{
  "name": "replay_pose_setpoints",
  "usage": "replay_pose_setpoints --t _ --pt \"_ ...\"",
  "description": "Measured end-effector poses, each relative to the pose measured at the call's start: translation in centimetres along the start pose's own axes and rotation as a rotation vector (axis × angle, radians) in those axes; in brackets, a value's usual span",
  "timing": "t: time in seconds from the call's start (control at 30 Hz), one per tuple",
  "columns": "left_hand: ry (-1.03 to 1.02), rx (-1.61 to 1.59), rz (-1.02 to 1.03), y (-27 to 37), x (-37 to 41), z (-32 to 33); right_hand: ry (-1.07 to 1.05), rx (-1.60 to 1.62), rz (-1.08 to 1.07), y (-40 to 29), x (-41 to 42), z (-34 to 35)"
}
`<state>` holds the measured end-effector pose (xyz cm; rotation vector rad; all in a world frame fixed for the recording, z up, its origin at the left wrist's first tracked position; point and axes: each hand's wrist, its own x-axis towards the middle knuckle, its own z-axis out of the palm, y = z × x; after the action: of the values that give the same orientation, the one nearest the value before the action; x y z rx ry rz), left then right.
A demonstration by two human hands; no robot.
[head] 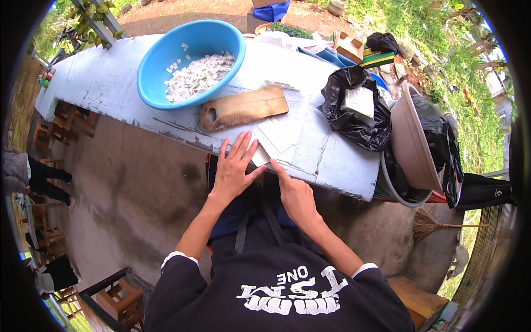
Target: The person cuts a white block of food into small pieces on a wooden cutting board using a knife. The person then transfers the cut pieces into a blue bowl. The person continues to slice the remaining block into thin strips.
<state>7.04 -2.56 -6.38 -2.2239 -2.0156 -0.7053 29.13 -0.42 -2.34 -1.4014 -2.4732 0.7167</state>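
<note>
My left hand (235, 166) lies with spread fingers over the left side of a white rectangular piece (261, 156) at the table's front edge. Its thumb reaches the piece's near side. My right hand (295, 191) touches the piece's near right corner with an outstretched index finger. The other fingers of that hand curl under, so anything inside them is hidden. Thin white sheets (278, 133) lie just beyond, overlapping. Behind them rests a worn wooden cutting board (244, 108) with a hole in its handle. A blue plastic basin (151, 79), farther left, contains many small white cut pieces (201, 76).
A black plastic bag (348, 130) holding a white stack (359, 102) sits right on the pale blue table (99, 79). Beside it leans a beige basin (410, 137). A broom (427, 224) lies lower right. Stools (120, 296) and a person's legs (49, 178) are at left.
</note>
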Motion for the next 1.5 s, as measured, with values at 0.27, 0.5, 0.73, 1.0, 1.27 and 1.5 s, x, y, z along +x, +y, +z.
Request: replay_pose_setpoints --t 0.27,0.5,0.73,1.0,1.27,1.5 --pt "0.002 -0.178 -0.023 -0.7 -0.6 0.0 0.050 0.073 -0.001 0.8 -2.0 -0.3" --pt "0.010 -0.145 0.010 -1.0 -0.8 0.6 0.116 0.159 -0.038 0.0 1.7 -0.2" --pt "0.077 -0.228 0.026 -1.9 -1.2 0.7 0.056 0.185 -0.044 -1.6 3.0 0.0" --pt "0.129 -0.212 -0.015 -1.5 -1.1 1.7 0.042 0.205 -0.054 -2.2 3.9 0.4" --pt "0.112 -0.258 -0.040 -1.3 -0.9 1.4 -0.010 0.152 -0.043 -2.6 4.9 0.0" --pt "0.096 -0.240 -0.043 -1.1 -1.0 1.4 0.001 0.126 -0.066 -2.2 4.9 0.6"
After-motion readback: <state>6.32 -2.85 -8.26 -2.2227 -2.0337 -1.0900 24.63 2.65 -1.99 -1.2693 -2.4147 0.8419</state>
